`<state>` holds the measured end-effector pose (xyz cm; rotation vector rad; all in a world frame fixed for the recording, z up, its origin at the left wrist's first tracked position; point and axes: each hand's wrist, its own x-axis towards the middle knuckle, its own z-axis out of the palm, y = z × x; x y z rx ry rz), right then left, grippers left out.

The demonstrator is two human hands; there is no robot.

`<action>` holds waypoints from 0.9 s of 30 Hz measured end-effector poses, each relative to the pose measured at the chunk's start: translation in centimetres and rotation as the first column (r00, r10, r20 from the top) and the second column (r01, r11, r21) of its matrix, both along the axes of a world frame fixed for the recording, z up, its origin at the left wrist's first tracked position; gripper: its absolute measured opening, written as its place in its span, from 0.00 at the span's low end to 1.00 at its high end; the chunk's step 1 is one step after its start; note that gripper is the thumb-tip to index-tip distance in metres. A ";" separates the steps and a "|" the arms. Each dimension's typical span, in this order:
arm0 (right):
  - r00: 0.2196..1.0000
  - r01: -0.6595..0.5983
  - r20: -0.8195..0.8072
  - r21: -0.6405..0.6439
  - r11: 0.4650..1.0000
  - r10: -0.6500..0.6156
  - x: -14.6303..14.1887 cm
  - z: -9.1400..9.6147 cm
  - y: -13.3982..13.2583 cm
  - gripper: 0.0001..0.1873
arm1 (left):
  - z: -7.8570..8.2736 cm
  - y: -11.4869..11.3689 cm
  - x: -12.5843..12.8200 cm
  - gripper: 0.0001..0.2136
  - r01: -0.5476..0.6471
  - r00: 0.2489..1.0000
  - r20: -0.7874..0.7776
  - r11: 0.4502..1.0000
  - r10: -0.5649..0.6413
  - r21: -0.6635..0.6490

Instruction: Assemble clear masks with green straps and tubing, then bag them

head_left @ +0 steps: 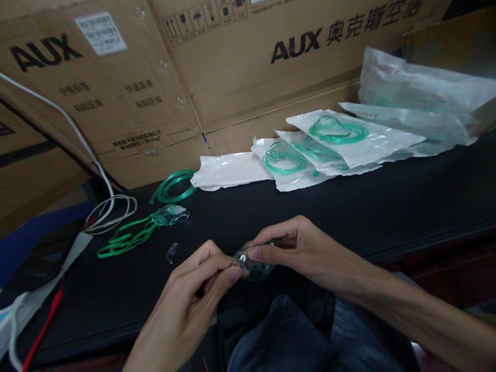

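Observation:
Close to my body, over the table's front edge, both hands hold a clear greenish oxygen mask [256,271]. My left hand [201,281] pinches the mask's left edge between thumb and forefinger. On the other side, my right hand [296,248] grips the mask's upper part, thumb against it. A small white spot shows on the mask between the two thumbs; its kind is unclear. The fingers hide much of the mask. To the left lies another mask [168,214] with a green elastic strap [127,237]. A small clear plastic piece [171,252] rests nearer my left hand.
Coiled green tubing [174,187] lies behind the strapped mask. White packets [284,160] with green tubing line the back of the black table [302,209], against large cardboard boxes [248,88]. White cables [110,206] and a red cord [44,325] run along the left.

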<state>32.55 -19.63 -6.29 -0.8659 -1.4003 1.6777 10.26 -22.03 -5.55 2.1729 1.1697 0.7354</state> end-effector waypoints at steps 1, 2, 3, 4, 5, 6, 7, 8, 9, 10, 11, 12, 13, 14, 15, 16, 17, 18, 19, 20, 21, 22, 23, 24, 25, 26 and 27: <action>1.000 0.000 0.006 -0.001 1.000 0.000 0.0 0.0 0.0 0.15 | 0.0 0.0 -0.1 0.12 0.004 1.000 -0.012 1.000 -0.004 -0.007; 1.000 -0.003 0.011 -0.001 1.000 0.003 0.0 0.0 0.0 0.15 | 0.0 0.0 -0.2 0.12 0.007 1.000 -0.022 1.000 -0.008 -0.015; 1.000 -0.004 0.014 -0.001 1.000 0.004 -0.1 -0.1 0.0 0.15 | 0.0 0.0 -0.3 0.12 0.010 1.000 -0.026 1.000 -0.011 -0.023; 1.000 -0.005 0.022 0.001 1.000 0.005 0.0 -0.1 0.0 0.15 | 0.0 0.0 -0.3 0.12 0.016 1.000 -0.024 0.999 -0.017 -0.034; 0.999 -0.006 0.033 0.008 1.000 0.006 0.0 -0.1 0.0 0.15 | 0.0 0.0 -0.4 0.12 0.021 1.000 -0.017 0.999 -0.022 -0.044; 0.999 -0.007 0.047 0.020 1.000 0.006 0.0 -0.1 0.0 0.15 | 0.0 0.1 -0.4 0.12 0.025 1.000 -0.008 0.998 -0.026 -0.053; 0.998 -0.010 0.061 0.033 0.999 0.008 0.0 -0.1 0.0 0.15 | 0.0 0.1 -0.3 0.12 0.028 1.000 0.000 0.998 -0.028 -0.060; 0.997 -0.013 0.072 0.044 0.999 0.010 0.1 -0.1 0.0 0.15 | 0.0 0.2 -0.3 0.12 0.030 1.000 0.006 0.998 -0.029 -0.062; 0.997 -0.017 0.081 0.053 0.998 0.013 0.1 -0.2 0.0 0.15 | -0.1 0.3 -0.2 0.12 0.030 1.000 0.011 0.998 -0.030 -0.058; 0.996 -0.024 0.082 0.059 0.998 0.019 0.2 -0.2 0.1 0.14 | -0.1 0.3 -0.2 0.12 0.027 1.000 0.012 0.998 -0.026 -0.050; 0.997 -0.030 0.074 0.059 0.998 0.026 0.2 -0.2 0.1 0.14 | -0.1 0.4 -0.1 0.12 0.020 1.000 0.015 0.999 -0.020 -0.040; 0.998 -0.040 0.059 0.056 0.998 0.037 0.2 -0.3 0.2 0.14 | -0.2 0.5 0.0 0.12 0.012 1.000 0.019 0.999 -0.011 -0.032; 0.998 -0.050 0.042 0.050 0.998 0.048 0.3 -0.3 0.2 0.14 | -0.2 0.5 0.1 0.12 0.004 1.000 0.027 1.000 -0.004 -0.023; 0.998 -0.058 0.027 0.043 0.997 0.056 0.3 -0.3 0.2 0.13 | -0.2 0.5 0.2 0.13 -0.006 0.999 0.037 1.000 0.007 -0.018; 0.998 -0.064 0.013 0.035 0.997 0.064 0.3 -0.3 0.3 0.13 | -0.2 0.5 0.3 0.13 -0.015 0.999 0.047 1.000 0.016 -0.013; 0.998 -0.068 0.002 0.025 0.997 0.068 0.3 -0.3 0.3 0.13 | -0.2 0.4 0.3 0.13 -0.023 0.998 0.058 1.000 0.023 -0.011; 0.998 -0.068 -0.006 0.017 0.998 0.069 0.3 -0.2 0.3 0.12 | -0.3 0.4 0.4 0.13 -0.027 0.997 0.066 1.000 0.028 -0.011; 0.998 -0.069 -0.013 0.010 0.998 0.069 0.3 -0.2 0.2 0.12 | -0.3 0.4 0.4 0.13 -0.033 0.997 0.073 0.999 0.034 -0.015; 0.997 -0.071 -0.021 0.003 0.998 0.071 0.3 -0.1 0.2 0.12 | -0.3 0.4 0.4 0.13 -0.037 0.996 0.079 0.999 0.038 -0.023; 0.997 -0.074 -0.031 -0.004 0.997 0.074 0.2 -0.1 0.2 0.12 | -0.3 0.3 0.4 0.13 -0.038 0.995 0.087 0.999 0.041 -0.035; 0.996 -0.078 -0.041 -0.013 0.997 0.078 0.2 -0.1 0.3 0.13 | -0.4 0.3 0.4 0.13 -0.035 0.995 0.095 0.998 0.039 -0.049; 0.996 -0.082 -0.049 -0.023 0.996 0.081 0.2 0.0 0.3 0.13 | -0.4 0.3 0.4 0.13 -0.033 0.994 0.105 0.997 0.039 -0.063; 0.995 -0.085 -0.056 -0.030 0.996 0.084 0.2 0.0 0.3 0.13 | -0.5 0.3 0.4 0.12 -0.029 0.992 0.117 0.997 0.037 -0.072; 0.994 -0.087 -0.063 -0.035 0.996 0.085 0.3 0.0 0.3 0.13 | -0.5 0.3 0.4 0.12 -0.027 0.991 0.130 0.997 0.037 -0.077; 0.994 -0.086 -0.068 -0.038 0.996 0.084 0.3 0.0 0.3 0.14 | -0.6 0.3 0.4 0.12 -0.026 0.989 0.140 0.996 0.037 -0.080; 0.994 -0.085 -0.067 -0.039 0.996 0.082 0.3 0.0 0.4 0.14 | -0.6 0.2 0.4 0.13 -0.028 0.988 0.150 0.996 0.041 -0.083; 0.995 -0.083 -0.063 -0.037 0.996 0.080 0.3 0.0 0.4 0.13 | -0.7 0.2 0.5 0.13 -0.029 0.987 0.158 0.996 0.043 -0.088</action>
